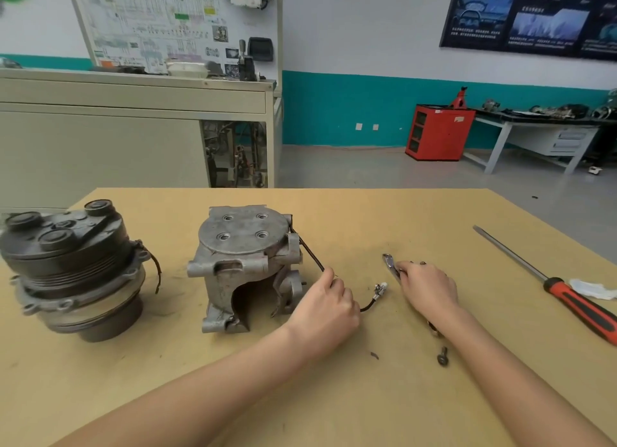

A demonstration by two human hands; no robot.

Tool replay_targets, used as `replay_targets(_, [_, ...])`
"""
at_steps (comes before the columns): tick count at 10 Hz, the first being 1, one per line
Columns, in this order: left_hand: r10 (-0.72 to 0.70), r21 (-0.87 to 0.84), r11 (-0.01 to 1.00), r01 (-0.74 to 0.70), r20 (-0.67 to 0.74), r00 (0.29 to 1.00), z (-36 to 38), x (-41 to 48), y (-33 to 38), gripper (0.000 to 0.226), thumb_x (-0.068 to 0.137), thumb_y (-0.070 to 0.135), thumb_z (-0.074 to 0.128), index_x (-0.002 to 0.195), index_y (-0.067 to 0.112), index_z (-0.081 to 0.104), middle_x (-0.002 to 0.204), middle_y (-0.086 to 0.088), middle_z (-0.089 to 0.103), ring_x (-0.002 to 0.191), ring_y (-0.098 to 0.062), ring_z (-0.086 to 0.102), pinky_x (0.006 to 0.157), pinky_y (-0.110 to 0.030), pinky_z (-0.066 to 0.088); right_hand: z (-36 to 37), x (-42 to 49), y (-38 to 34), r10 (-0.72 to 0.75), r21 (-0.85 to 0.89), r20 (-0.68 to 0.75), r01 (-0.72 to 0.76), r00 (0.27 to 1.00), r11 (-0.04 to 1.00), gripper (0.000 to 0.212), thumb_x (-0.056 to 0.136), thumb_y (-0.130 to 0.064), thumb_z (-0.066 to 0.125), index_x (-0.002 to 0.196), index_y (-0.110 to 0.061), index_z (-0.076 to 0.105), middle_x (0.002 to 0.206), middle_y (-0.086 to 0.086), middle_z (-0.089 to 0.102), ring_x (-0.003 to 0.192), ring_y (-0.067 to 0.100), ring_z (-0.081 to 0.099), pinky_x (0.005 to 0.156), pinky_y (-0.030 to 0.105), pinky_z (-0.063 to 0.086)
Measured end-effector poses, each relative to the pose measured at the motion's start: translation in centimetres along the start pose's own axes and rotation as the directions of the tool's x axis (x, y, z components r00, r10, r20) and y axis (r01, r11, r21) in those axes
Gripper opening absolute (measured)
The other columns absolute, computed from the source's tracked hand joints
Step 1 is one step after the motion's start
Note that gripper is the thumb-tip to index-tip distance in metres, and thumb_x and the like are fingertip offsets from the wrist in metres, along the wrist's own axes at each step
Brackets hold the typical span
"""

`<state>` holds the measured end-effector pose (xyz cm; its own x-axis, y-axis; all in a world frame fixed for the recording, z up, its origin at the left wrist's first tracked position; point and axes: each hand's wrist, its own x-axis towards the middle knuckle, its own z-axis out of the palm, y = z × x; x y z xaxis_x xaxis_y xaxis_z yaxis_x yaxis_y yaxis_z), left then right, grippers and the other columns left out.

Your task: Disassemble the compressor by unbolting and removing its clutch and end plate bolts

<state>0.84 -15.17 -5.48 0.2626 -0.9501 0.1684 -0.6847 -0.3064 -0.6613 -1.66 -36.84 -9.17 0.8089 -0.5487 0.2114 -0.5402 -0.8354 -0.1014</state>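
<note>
A grey aluminium compressor body (243, 266) stands on end in the middle of the bench, its round end plate (243, 233) with several bolt holes facing up. A black wire (309, 251) runs from its right side to a white connector (380, 289). My left hand (325, 304) is shut on this wire just right of the body. My right hand (429, 288) rests on the bench, closed on metal pliers (390, 264) whose jaws stick out toward the far left. A loose bolt (443, 356) lies near my right forearm.
A dark clutch and pulley assembly (71, 266) sits at the bench's left edge. A long screwdriver with a red and black handle (574, 303) lies at the right, beside a white rag (592, 289). The tan bench top (350, 396) ends ahead at open floor.
</note>
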Motion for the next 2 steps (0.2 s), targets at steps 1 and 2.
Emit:
replay_targets(1, [0.050,0.000,0.999,-0.050,-0.075,0.996,0.9,-0.4,0.5,0.006,0.062,0.031,0.075,0.066,0.028,0.072,0.059,0.010,0.060,0.058,-0.010,0.056,0.077,-0.025,0.051,-0.4,-0.3,0.0,0.008,0.002,0.015,-0.008,1.000,1.000,0.033,0.100,-0.021,0.035,0.125,-0.028,0.056,0.110,0.008,0.066,0.100,0.031,0.061,0.075,0.033,0.046])
replay_targets(2, [0.061,-0.138,0.985,-0.100,-0.264,0.963,0.4,-1.3,-0.5,0.029,0.079,0.037,0.067,0.108,0.033,0.072,0.096,0.011,0.069,0.095,-0.009,0.066,0.100,-0.032,0.048,-2.4,-1.1,0.5,0.001,0.133,-0.088,0.011,0.996,0.991,0.030,0.101,-0.025,0.041,0.128,-0.023,0.052,0.109,0.008,0.067,0.096,0.031,0.062,0.074,0.036,0.049])
